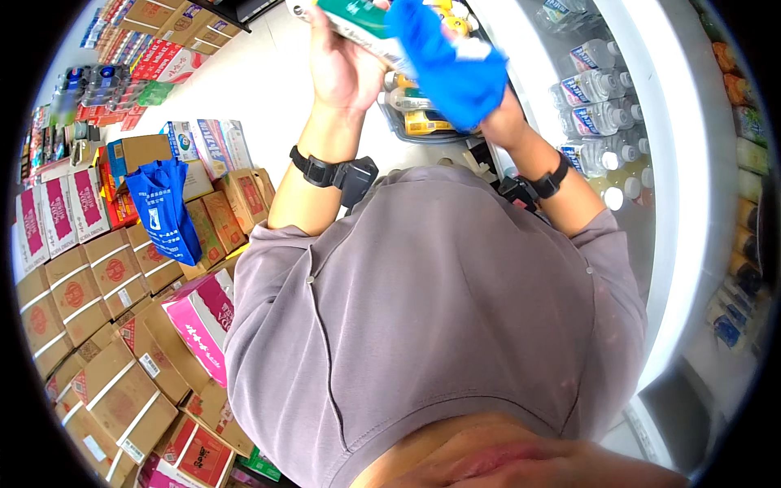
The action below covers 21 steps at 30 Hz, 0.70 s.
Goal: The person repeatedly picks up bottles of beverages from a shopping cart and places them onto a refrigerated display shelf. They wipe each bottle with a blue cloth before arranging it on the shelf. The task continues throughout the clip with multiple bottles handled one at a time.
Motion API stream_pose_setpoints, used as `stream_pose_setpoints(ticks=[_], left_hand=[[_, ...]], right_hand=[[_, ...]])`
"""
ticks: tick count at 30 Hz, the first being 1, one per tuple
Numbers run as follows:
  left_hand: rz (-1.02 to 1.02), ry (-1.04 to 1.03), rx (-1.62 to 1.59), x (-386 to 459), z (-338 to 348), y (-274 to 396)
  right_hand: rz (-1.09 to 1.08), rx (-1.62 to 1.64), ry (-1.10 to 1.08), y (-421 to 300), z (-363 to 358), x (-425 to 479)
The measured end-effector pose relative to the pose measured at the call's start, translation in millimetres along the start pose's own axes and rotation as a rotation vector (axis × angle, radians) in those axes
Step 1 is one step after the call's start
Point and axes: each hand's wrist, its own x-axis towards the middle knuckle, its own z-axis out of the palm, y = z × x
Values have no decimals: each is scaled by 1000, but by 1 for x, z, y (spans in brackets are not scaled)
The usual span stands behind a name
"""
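Observation:
At the top edge, my left hand [349, 76] grips a bottle with a green and white label [357, 21], held slantwise, palm turned up. My right hand [503, 122] has a bright blue cloth [464, 85] bunched in it. The cloth overlaps the right end of the bottle, and part of it is blurred. It hides most of my right fingers. Below the hands stands a dark plastic basket [427, 139] holding several bottles, among them a yellow-labelled bottle [427, 123] and a green-labelled bottle [407, 99].
On the right, a white-framed cooler [656, 79] holds rows of clear water bottles [589, 119]. Stacked cardboard cartons [116, 268] fill the left side, with a blue shopping bag [163, 210] on them. More drink packs [107, 85] line the far left. Pale floor [268, 91] lies between.

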Motion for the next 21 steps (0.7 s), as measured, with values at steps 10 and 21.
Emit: stream_pose_setpoints(ticks=[10,21], left_hand=[[46,-174,685,-15,10,-26],[-278,-138,274,-4,-2,-8]], right_hand=[[528,671,70,2,4,21],[146,391,-24,-55,8,41]])
